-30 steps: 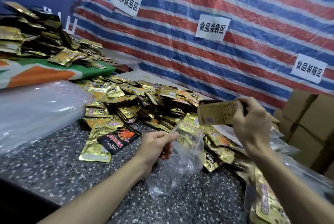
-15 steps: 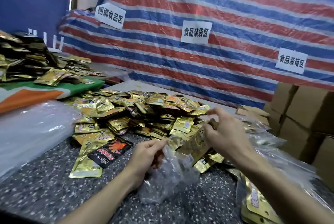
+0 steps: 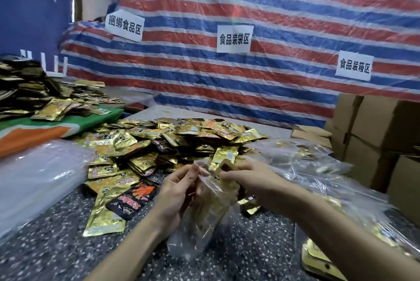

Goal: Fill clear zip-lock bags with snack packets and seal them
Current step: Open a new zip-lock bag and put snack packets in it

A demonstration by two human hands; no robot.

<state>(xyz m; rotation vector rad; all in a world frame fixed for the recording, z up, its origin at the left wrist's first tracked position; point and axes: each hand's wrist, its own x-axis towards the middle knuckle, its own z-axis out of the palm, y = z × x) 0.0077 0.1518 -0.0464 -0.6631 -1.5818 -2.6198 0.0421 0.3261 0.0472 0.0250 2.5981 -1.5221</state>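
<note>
left hand (image 3: 179, 192): is pinching the near lip of the zip-lock bag (image 3: 200, 237) between thumb and curled fingertips.
right hand (image 3: 252, 180): is coming in from the right, its fingers drawn together and gripping the top of a gold snack packet (image 3: 216, 199) at the bag's mouth.
zip-lock bag: is hanging between both hands, clear, with its mouth up and unsealed. Its lower end is reaching down to the speckled tabletop (image 3: 56, 246).
gold snack packet: is sitting mostly inside the bag, tilted.
black-and-orange packet (image 3: 134, 199): is lying just left of the left hand, overlapping a flat gold packet (image 3: 106, 215).
packet heap (image 3: 181, 137): is spreading across the tabletop behind the hands.
filled bags (image 3: 306, 162): are piling up to the right, beyond the right forearm.
empty-bag stack (image 3: 34, 178): is resting at the left edge.
cardboard boxes (image 3: 381, 126): are standing stacked at far right.
striped tarp (image 3: 250, 8): is hanging behind everything and carrying three paper signs (image 3: 235, 39).
</note>
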